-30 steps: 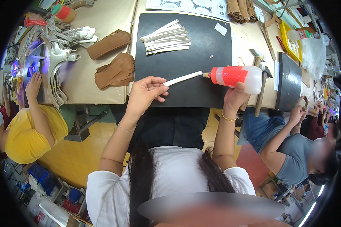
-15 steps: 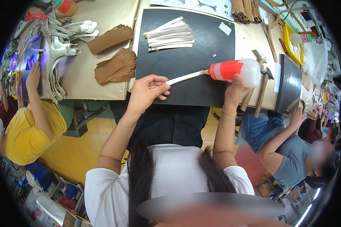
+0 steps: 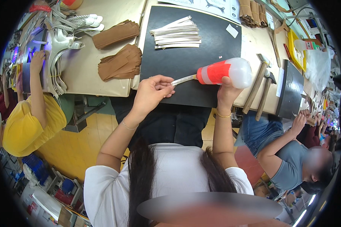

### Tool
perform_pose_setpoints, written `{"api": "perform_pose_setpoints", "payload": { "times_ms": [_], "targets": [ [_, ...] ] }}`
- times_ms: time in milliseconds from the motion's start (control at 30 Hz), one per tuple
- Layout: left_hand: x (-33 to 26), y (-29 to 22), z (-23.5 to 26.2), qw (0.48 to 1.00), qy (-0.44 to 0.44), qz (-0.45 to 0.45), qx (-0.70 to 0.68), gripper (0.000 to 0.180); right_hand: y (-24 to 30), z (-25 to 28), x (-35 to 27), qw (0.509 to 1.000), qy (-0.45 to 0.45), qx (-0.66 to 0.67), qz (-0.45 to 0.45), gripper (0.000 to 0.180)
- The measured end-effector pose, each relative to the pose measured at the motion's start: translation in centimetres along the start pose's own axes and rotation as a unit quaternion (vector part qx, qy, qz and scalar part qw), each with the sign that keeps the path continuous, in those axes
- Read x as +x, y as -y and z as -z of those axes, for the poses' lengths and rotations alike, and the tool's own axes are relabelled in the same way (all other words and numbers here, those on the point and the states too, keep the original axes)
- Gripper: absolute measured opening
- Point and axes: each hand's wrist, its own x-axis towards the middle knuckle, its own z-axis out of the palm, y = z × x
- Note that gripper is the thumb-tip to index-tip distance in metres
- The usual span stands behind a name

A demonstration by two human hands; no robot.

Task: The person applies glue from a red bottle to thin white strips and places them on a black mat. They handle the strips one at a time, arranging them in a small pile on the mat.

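Note:
My left hand pinches one end of a narrow whitish strip just above the near edge of a black mat. In my right hand lies a translucent squeeze bottle with red wrapping, tilted on its side. Its nozzle meets the strip's right end. Beyond my hands, a fanned stack of similar pale strips rests on the mat. The fingers of my right hand are partly hidden behind the bottle.
Two stacks of brown leather pieces lie left of the mat. Two hammers lie to the right, beside another black board. Silvery straps are piled far left. Co-workers sit on both sides, one in a yellow shirt.
The bottle has moved left along the strip toward my left hand, so less of the strip shows between them. The whole view has shifted slightly.

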Motion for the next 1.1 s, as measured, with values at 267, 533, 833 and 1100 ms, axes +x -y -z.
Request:
{"api": "perform_pose_setpoints", "payload": {
  "times_ms": [267,533,833,1100],
  "targets": [
    [-0.1,-0.2,-0.3,1.0,-0.017,-0.013,0.022,0.024,-0.3,-2.1,-1.5,0.998,0.033,0.022,-0.039,0.062],
    [0.1,-0.2,-0.2,1.0,-0.017,-0.007,0.014,0.025,-0.5,-3.7,-1.8,0.993,0.059,0.072,-0.073,0.071],
    [1.0,-1.3,0.4,0.999,0.029,0.006,-0.043,0.024,1.5,1.8,3.0,0.958,-0.203,0.178,-0.098,0.073],
    [10.7,-9.1,-0.2,0.988,0.022,-0.154,-0.013,0.026,0.3,3.1,1.8,0.962,-0.198,0.16,-0.099,0.072]
  ]
}}
